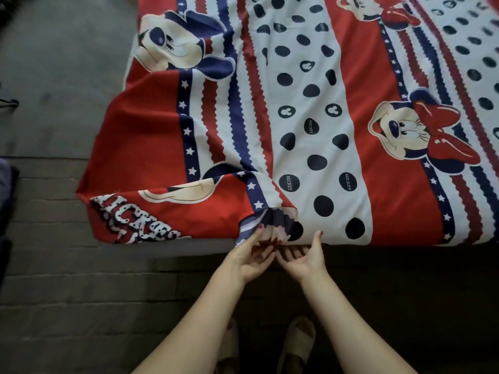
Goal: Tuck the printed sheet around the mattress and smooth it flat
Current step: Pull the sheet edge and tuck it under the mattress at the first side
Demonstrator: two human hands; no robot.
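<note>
The printed sheet (310, 109) is red, white and navy with cartoon mice, dots and star stripes, and it covers the mattress. Its near left corner (162, 211) hangs loose and folded over the edge, above the floor. At the near edge the fabric bunches into a pleat (272, 225). My left hand (251, 260) is palm up with its fingers curled under that bunched hem, gripping it. My right hand (305, 259) is beside it, palm up, fingers under the hem and thumb on top. The mattress itself is hidden by the sheet.
A grey tiled floor (67, 265) lies to the left and below. My two feet in light slippers (297, 344) stand close to the bed's near edge. Dark objects sit at the far left border (6, 201).
</note>
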